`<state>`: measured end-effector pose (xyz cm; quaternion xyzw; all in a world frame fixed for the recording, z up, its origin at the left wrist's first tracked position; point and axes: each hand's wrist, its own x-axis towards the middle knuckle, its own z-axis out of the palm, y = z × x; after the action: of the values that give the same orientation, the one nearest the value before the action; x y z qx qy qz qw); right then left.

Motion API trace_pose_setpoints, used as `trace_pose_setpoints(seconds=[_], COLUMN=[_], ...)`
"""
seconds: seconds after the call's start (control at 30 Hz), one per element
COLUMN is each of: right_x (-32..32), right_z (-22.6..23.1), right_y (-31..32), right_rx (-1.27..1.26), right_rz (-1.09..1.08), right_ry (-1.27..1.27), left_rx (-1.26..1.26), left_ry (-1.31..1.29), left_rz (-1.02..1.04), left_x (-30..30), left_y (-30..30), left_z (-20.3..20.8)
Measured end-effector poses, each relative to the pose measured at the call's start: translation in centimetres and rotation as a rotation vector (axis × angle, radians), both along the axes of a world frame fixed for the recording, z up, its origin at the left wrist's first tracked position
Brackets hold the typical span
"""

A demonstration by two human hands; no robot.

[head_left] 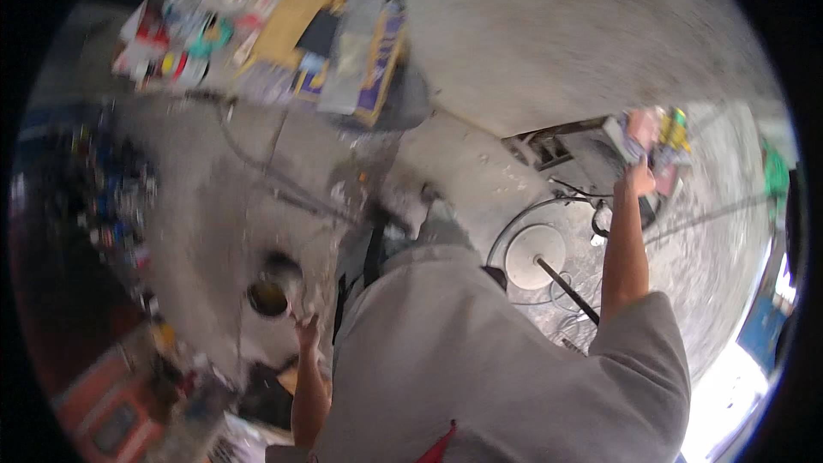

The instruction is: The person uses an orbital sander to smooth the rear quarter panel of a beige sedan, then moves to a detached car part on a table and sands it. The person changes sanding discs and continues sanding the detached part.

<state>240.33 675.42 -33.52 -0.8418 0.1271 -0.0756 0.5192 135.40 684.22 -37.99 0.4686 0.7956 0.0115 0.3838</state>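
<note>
My left hand (306, 329) hangs low at my left side, its blurred fingers looking apart, with nothing visible between them. Just beyond its fingertips is a dark round container (268, 298) with a brownish inside; a gap seems to separate them, though blur makes this unsure. My right arm stretches far out to the right. There my right hand (636, 180) reaches the near side of a small heap of things, among them a pinkish bundle (643, 129) and a yellow-green item (675, 129). Its fingers are smeared, so whether they grip anything cannot be made out.
Cardboard (296, 17) and mixed packages lie at the far left. A round pale disc (536, 257) with a dark rod and a black hose (497, 236) are on the concrete floor to my right. Clutter lines the left, near an orange-red case (111, 420).
</note>
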Motion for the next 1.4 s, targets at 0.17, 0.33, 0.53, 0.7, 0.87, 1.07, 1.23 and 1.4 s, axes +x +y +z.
trace_pose_setpoints(seconds=[0.17, 0.33, 0.53, 0.7, 0.87, 1.07, 1.23, 1.4], right_x=[-14.9, -34.2, -50.4, -63.0, -74.5, -88.7, -103.5, -120.4], right_z=[-9.7, -9.1, 0.5, 4.1, 3.9, 0.9, 1.9, 5.5], right_y=[0.9, 12.1, 29.7, 41.0, 53.5, 74.0, 93.0, 110.4], right_rx=[-0.918, -0.109, -0.142, -0.190, -0.083, -0.070, -0.187, -0.412], right_rz=[0.621, 0.688, 1.329, 1.582, 1.814, 1.920, 2.136, 2.488], right_ry=[0.157, 0.646, 0.624, 0.728, 0.749, 0.755, 0.683, 0.248], left_rx=[-0.028, -0.079, -0.070, -0.026, 0.121, 0.149, 0.042, -0.113], left_ry=[-0.089, -0.162, -0.153, -0.177, -0.214, -0.053, -0.131, 0.065], left_rz=[-0.086, 0.109, 0.070, 0.212, 0.188, 0.001, 0.456, 0.470], left_x=[7.3, 7.5, 0.0, -5.0, -10.0, -21.7, -30.0, -35.3], left_y=[-2.8, 0.1, 10.5, 22.8, 34.0, 41.5, 42.5, 47.6], left_z=[2.3, 1.8, -4.0, -4.4, -5.3, -7.8, -6.2, -6.7])
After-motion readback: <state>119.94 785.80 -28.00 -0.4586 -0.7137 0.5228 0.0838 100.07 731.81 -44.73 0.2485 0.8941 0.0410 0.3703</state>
